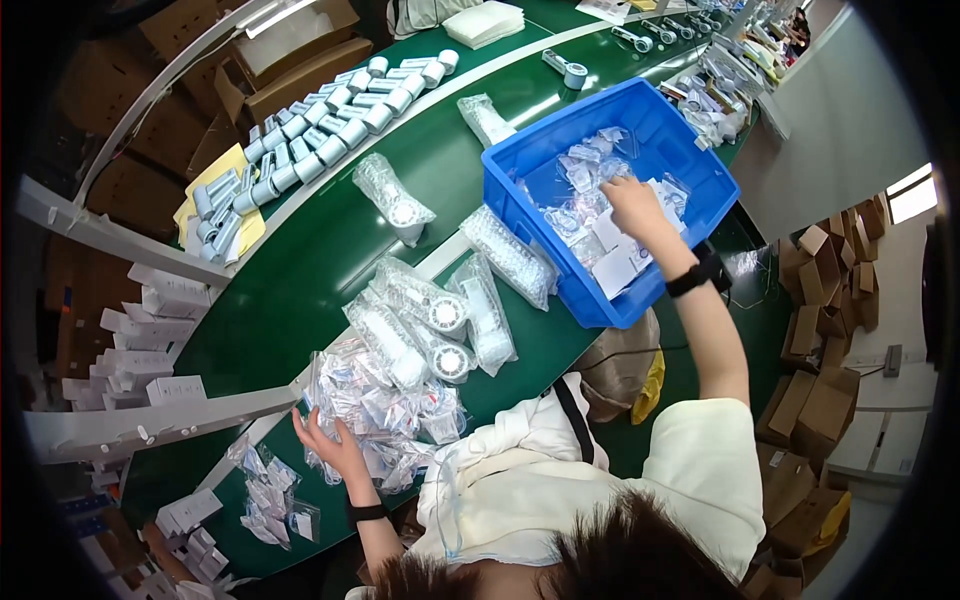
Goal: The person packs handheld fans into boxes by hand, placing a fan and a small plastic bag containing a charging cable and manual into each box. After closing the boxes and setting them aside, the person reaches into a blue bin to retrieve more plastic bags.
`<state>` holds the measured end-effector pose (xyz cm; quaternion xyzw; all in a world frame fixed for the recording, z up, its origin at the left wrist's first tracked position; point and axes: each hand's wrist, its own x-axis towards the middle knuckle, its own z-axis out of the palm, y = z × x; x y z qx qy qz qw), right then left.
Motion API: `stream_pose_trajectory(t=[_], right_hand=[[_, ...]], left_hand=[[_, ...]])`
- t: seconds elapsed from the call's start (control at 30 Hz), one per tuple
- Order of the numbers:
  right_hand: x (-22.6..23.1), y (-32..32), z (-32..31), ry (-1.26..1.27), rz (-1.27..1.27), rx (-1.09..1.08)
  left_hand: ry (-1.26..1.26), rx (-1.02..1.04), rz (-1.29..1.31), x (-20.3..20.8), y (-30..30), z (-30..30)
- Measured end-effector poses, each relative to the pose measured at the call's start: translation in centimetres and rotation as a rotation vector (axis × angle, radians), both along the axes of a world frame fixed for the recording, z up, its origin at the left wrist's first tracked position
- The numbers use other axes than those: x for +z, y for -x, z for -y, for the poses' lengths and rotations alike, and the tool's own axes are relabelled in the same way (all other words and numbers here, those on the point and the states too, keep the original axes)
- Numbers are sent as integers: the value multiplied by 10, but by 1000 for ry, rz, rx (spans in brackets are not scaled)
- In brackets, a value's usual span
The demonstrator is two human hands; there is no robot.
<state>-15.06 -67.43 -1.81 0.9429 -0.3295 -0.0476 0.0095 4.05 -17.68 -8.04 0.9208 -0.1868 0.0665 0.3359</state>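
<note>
My right hand [636, 207] reaches into a blue plastic bin [521, 190] of small clear bags [580, 170] and white papers [615, 262]. Its fingers are bent and drawn together among the bags; what they grip cannot be made out. At the lower left, my left hand [335, 446] has its fingers apart, beside a heap of small clear bags [385, 395] with white parts inside. It holds nothing that I can see. Several bubble-wrapped devices [378, 338] with round vented ends lie between the heap and the bin.
On the green table [290, 300], rows of grey-blue handheld devices [330, 120] line the far-left edge. A metal post [200, 412] crosses near my left hand. White boxes [160, 300] stack at left; cartons [800, 400] stand at right. Smaller bags [268, 495] lie lower left.
</note>
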Motion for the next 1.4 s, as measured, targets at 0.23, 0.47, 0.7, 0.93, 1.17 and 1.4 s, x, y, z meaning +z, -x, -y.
stream_pose_trajectory(t=[0.23, 0.47, 0.7, 0.93, 1.17, 1.4], right_hand=[[-83, 58, 103, 85, -354, 296], [14, 57, 185, -427, 253, 54], [-55, 75, 239, -11, 482, -437], [-83, 11, 112, 109, 284, 155], [-103, -17, 19, -264, -161, 563], [-121, -28, 67, -255, -335, 209]], left_hand=[[19, -65, -17, 16, 34, 53], [-85, -176, 28, 26, 60, 78], [-14, -257, -10, 23, 70, 127], [-41, -261, 1, 30, 76, 132], [-70, -239, -7, 30, 87, 119], [-154, -129, -74, 19, 103, 52]])
